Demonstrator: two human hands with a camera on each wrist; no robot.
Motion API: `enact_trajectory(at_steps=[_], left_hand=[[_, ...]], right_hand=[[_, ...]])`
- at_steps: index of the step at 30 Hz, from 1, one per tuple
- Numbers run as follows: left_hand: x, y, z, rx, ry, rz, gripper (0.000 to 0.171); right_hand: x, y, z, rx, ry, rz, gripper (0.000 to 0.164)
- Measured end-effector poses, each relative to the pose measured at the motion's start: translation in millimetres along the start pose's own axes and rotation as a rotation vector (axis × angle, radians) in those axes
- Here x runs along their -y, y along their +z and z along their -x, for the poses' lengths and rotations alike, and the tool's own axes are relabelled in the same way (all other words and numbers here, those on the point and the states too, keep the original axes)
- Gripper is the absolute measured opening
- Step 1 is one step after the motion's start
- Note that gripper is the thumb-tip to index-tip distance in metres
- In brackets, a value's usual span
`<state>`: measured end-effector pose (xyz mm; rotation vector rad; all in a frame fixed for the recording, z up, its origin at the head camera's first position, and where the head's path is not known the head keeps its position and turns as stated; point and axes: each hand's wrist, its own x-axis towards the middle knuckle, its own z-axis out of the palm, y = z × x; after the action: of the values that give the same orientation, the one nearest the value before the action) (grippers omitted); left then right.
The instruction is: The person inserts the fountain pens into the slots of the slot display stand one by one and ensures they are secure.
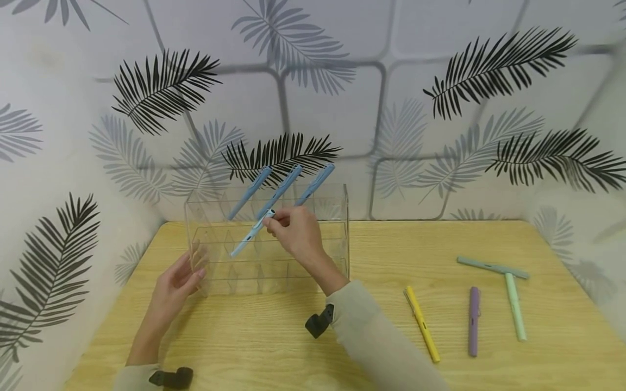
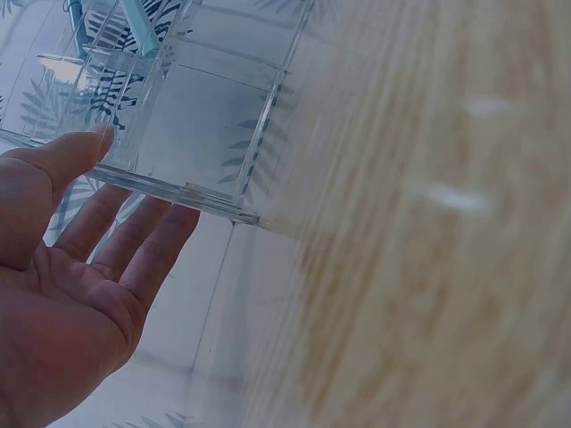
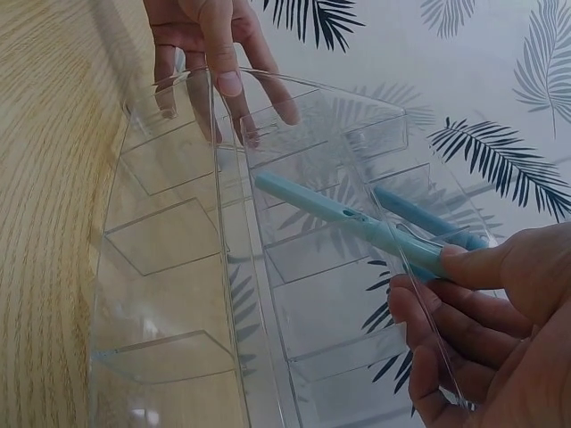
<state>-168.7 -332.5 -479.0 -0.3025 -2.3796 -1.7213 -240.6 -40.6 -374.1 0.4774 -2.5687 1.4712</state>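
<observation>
A clear acrylic organizer (image 1: 274, 269) with stepped rows of small compartments stands on the table. My left hand (image 1: 171, 288) holds its left side wall, thumb on one face and fingers spread behind the other. Over the middle rows, my right hand (image 1: 300, 231) pinches a light blue pen (image 3: 348, 216) by its upper end between thumb and fingers. That pen slants, its lower end pointing down to the left. Three darker blue pens lean in the back row: a left one (image 1: 250, 191), a middle one (image 1: 280, 191) and a right one (image 1: 315, 183), partly behind my right hand.
On the right of the wooden table (image 1: 244, 336) lie a yellow pen (image 1: 423, 326), a purple pen (image 1: 473, 323), a mint green pen (image 1: 514, 307) and a grey-green pen (image 1: 491, 267) touching the mint one's top. A leaf-patterned wall (image 1: 332, 119) rises behind the organizer.
</observation>
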Motion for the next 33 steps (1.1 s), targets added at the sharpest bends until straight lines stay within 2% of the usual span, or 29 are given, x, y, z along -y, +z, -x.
enact_trajectory(at_steps=[8,14,25,33], left_hand=[[-1.5,1.0,-0.2,-0.006,0.007,0.0,0.057],[-2.3,1.5,-1.6,-0.015,0.011,-0.005,0.057],[-5.2,1.7,0.5,-0.019,0.015,-0.011,0.057],[-4.0,2.3,-0.3,-0.012,0.03,-0.011,0.057]], right_hand=[[-2.2,-6.9,1.6,0.011,0.003,-0.018,0.019],[1.6,-27.4,8.6,-0.016,-0.031,-0.04,0.016],[-5.0,-67.4,34.6,-0.038,-0.136,-0.142,0.016],[-20.4,-87.2,60.7,-0.08,-0.104,-0.138,0.016]])
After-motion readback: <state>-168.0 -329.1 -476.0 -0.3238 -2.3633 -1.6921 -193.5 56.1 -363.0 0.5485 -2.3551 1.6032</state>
